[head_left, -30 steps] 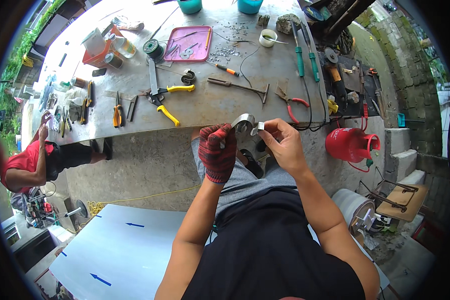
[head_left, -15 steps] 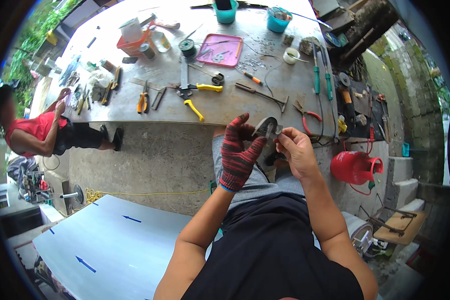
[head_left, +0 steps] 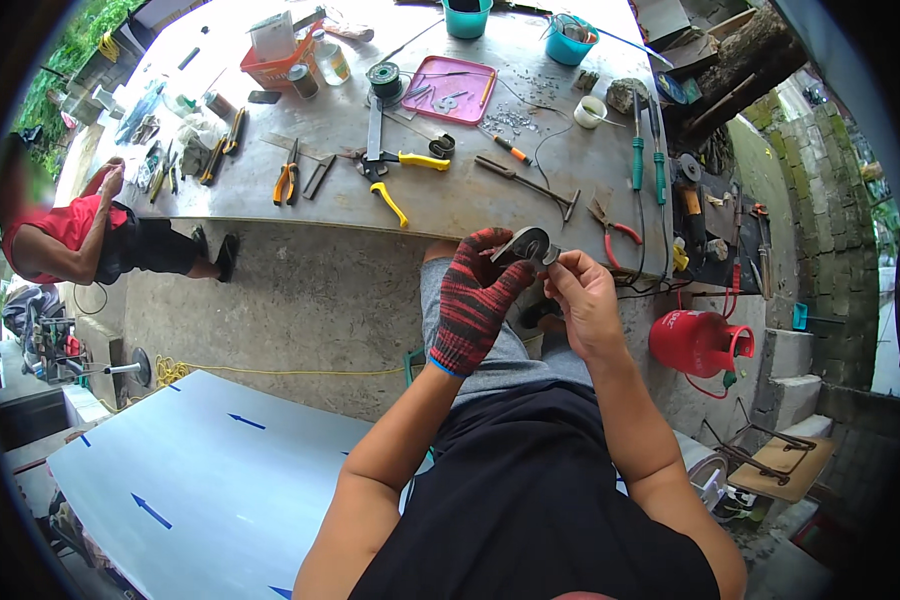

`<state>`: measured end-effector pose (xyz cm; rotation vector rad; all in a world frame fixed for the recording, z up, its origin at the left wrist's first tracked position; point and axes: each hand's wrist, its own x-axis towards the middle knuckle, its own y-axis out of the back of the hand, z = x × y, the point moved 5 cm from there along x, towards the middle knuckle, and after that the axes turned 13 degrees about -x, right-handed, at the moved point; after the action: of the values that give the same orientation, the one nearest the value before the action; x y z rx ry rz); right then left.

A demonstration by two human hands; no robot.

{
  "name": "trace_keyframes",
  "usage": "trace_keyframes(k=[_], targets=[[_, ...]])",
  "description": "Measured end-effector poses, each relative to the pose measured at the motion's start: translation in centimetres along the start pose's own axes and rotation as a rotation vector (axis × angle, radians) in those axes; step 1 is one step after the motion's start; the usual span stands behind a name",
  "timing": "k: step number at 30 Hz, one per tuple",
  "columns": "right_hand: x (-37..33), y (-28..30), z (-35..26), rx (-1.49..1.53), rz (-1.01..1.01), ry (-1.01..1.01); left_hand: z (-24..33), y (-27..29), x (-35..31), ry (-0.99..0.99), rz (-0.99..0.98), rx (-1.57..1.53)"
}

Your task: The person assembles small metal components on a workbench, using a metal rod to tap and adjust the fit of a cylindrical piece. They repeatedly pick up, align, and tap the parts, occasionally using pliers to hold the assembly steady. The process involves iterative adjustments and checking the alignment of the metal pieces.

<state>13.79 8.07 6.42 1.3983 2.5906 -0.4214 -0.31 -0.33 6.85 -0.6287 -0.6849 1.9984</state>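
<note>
My left hand (head_left: 478, 305), in a red and black striped knit glove, is closed round one side of a small grey metal piece (head_left: 526, 243) with a rounded end and a dark hollow. My bare right hand (head_left: 587, 308) pinches a small shiny part (head_left: 550, 256) at its other end, between thumb and forefinger. Both hands are just off the near edge of the metal table (head_left: 300, 205), above my lap. What exactly the piece is I cannot make out. Closest on the table lie red-handled pliers (head_left: 616, 232) and a T-shaped metal rod (head_left: 526, 185).
Yellow-handled snips (head_left: 378, 178), orange-handled pliers (head_left: 287, 180), a solder spool (head_left: 384, 80) and a pink tray (head_left: 450, 90) lie on the table. Soldering irons (head_left: 637, 163) rest at its right. A red gas cylinder (head_left: 695, 343) stands right; another person (head_left: 65, 240) is left.
The metal piece has turned in my hands, so its rounded, hollow face shows more. Both hands stay on it. The whole view has shifted slightly.
</note>
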Motion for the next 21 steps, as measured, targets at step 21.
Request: trace_keyframes(k=[21], targets=[[0.4,0.6,1.2,-0.203,0.009,0.062,-2.4,2.0,1.6,-0.012,-0.021,-0.001]])
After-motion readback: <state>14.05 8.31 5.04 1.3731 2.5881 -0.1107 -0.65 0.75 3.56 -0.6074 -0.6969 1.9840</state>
